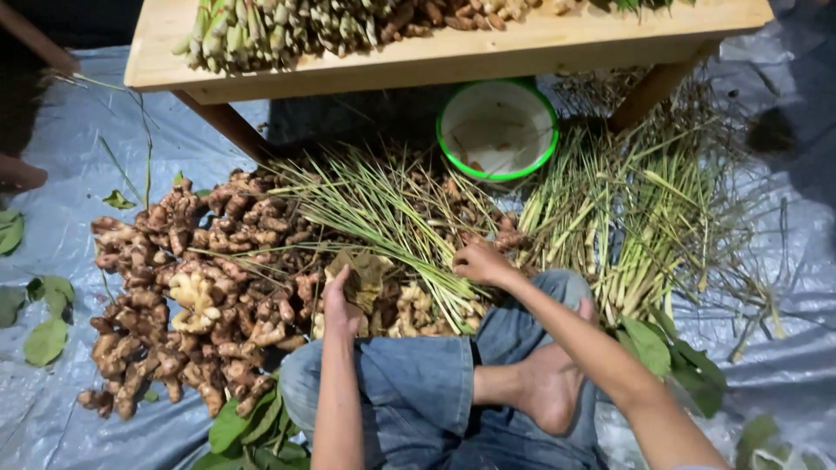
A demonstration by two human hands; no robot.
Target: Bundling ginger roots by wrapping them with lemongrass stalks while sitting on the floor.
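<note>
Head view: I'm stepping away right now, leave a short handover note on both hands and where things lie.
Left hand: holds a brownish dry leaf over the ginger pile.
Right hand: fingers down in the lemongrass stalks, grip hidden.
Around: more lemongrass on the right, green-rimmed bowl under the wooden table, grey tarp below.
Done: trimmed stalks already lie on the table.
Left: both floor piles remain large and loose.

Roots and stalks laid out on a floor sheet below a bench

A ginger heap (187, 296) is spread left, lemongrass bundles (644, 226) right, loose stalks (383, 209) between them; a bowl (497, 129) is set behind under the bench (522, 43), on which more stalks (261, 30) are piled.
</note>
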